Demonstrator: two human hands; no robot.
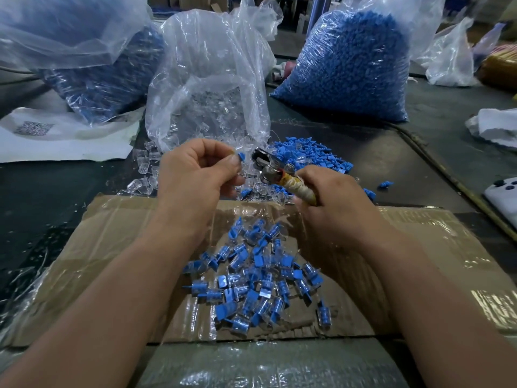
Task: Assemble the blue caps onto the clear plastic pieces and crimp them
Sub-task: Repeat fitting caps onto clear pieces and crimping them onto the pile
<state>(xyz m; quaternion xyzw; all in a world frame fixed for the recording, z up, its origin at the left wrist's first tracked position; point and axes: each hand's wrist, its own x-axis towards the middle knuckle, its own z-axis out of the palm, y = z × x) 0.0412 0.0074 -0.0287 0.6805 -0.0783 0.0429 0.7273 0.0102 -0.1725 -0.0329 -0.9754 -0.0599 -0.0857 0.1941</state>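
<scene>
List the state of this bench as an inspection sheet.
surface: dark table; taped cardboard lies at the front
job's things: finished pile on the cardboard; loose caps and clear pieces beyond it; clear-piece bag and cap bag behind
clutter: QR paper; left bag of blue parts; white cloth; white device at the right edge
grippers: left hand pinches a cap; right hand grips the crimper, whose head is beside the cap
cables: none certain; cord-like strip on the right
surroundings: far bag; the rest is blurred
</scene>
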